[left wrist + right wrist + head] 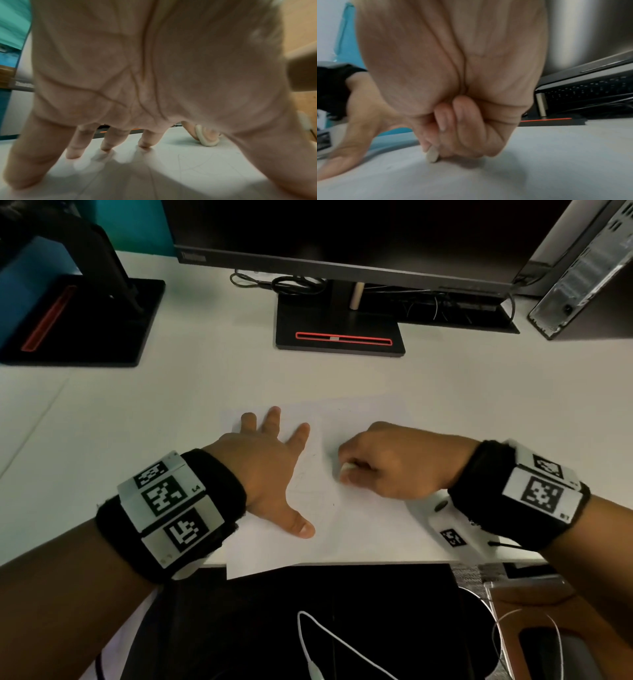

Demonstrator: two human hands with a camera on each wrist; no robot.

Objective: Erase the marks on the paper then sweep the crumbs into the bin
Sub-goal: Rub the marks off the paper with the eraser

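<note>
- Presently, the paper (359, 529) lies on the near edge of the desk (171, 405), its near corner overhanging; thin and light, likely to slide or crease.
- Left hand (270, 470) presses it flat, fingers spread.
- Right hand (387, 463) pinches a small white eraser (432, 155) against the sheet; soft, best held low.
- Faint marks (197, 162) remain.

L hand (270, 470) flat w/ fingers splayed; R hand (390, 463) curled in a tight pinch grip, fingertips prob. pressed down.
</note>
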